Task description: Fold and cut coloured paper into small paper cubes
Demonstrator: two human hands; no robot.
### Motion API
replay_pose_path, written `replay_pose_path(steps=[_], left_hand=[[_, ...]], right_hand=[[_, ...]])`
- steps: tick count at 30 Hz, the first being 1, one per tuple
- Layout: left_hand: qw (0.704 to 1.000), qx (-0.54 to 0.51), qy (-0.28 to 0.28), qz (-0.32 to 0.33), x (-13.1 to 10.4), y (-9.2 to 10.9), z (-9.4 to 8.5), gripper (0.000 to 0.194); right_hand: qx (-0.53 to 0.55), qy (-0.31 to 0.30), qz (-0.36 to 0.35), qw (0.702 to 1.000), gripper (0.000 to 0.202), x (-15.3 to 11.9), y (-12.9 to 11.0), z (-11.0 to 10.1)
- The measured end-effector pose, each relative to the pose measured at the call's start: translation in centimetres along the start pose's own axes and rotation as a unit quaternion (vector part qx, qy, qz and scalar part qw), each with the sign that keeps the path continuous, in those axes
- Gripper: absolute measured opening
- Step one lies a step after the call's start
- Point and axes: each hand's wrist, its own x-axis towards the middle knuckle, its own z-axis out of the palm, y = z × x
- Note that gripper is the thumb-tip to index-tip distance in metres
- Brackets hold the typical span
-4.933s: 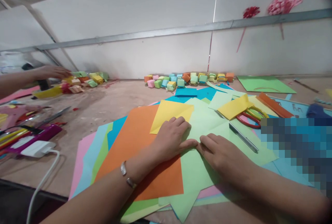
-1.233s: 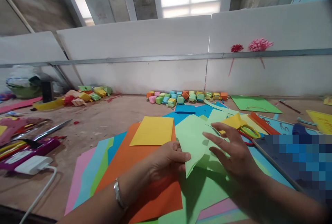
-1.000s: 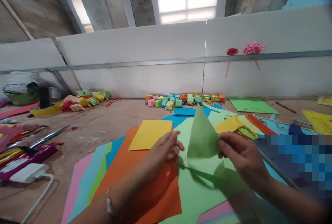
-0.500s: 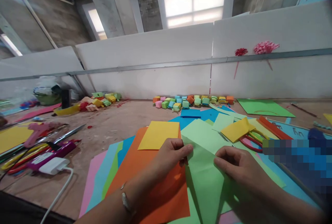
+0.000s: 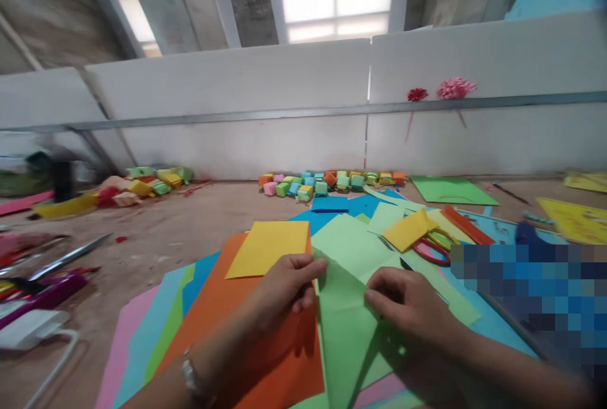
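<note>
A light green sheet of paper (image 5: 339, 308) with creases hangs between my two hands over the stack. My left hand (image 5: 296, 279) pinches its left edge between thumb and fingers. On the other side, my right hand (image 5: 408, 301) has thumb and forefinger closed on the sheet's right part; the fingertips partly hide the grip. Beneath my left forearm lies an orange sheet (image 5: 251, 327), with a smaller yellow sheet (image 5: 272, 248) on top of it. More light green paper (image 5: 341, 232) is spread just beyond the held sheet.
Scissors (image 5: 431, 251) lie under folded yellow paper (image 5: 410, 229) at the right. Small coloured paper blocks (image 5: 303, 193) line the wall. A purple tool (image 5: 47, 298) and a white charger (image 5: 33, 330) sit at the left. A green sheet (image 5: 450, 191) lies far right.
My view has turned to the right, so the scene sits further left. Both hands keep hold of the light green sheet, whose lower part has shifted slightly.
</note>
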Motion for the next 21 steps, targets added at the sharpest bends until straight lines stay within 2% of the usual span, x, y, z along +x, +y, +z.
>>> replay_pose_path(steps=[1, 3, 4, 5, 6, 9, 12, 16, 21], left_hand=[[1.0, -0.014, -0.001, -0.012, 0.1, 0.1, -0.1, 0.054], [0.999, -0.041, 0.001, -0.032, 0.1, 0.4, -0.3, 0.057], [0.998, -0.05, 0.0, -0.036, 0.1, 0.5, -0.3, 0.058], [0.998, -0.055, -0.002, -0.037, 0.1, 0.6, -0.4, 0.058], [0.998, -0.055, -0.005, -0.034, 0.0, 0.6, -0.4, 0.058], [0.998, -0.048, -0.015, -0.025, 0.0, 0.5, -0.3, 0.057], [0.999, -0.038, -0.017, -0.025, 0.1, 0.0, -0.2, 0.057], [0.999, -0.015, -0.021, -0.031, 0.6, -0.5, -0.1, 0.058], [0.999, 0.005, -0.034, -0.029, 0.4, -0.3, 0.1, 0.058]], right_hand=[[-0.03, -0.012, -0.018, 0.999, 0.022, 0.1, -0.4, -0.3], [-0.155, -0.026, -0.033, 0.987, 0.026, 0.5, -0.9, -1.5], [-0.251, -0.022, -0.027, 0.967, 0.028, 0.9, -1.1, -2.5], [-0.376, -0.013, 0.008, 0.927, 0.025, 1.4, -1.0, -3.7], [-0.425, 0.002, 0.036, 0.904, 0.022, 2.0, -0.8, -4.9], [-0.506, 0.015, 0.121, 0.854, 0.025, 3.8, 0.6, -8.5], [-0.535, -0.026, 0.18, 0.825, 0.017, 5.2, 2.5, -10.3], [-0.528, -0.063, 0.208, 0.821, 0.035, 6.5, 3.7, -10.6], [-0.465, -0.072, 0.23, 0.852, 0.036, 8.1, 3.8, -11.6]])
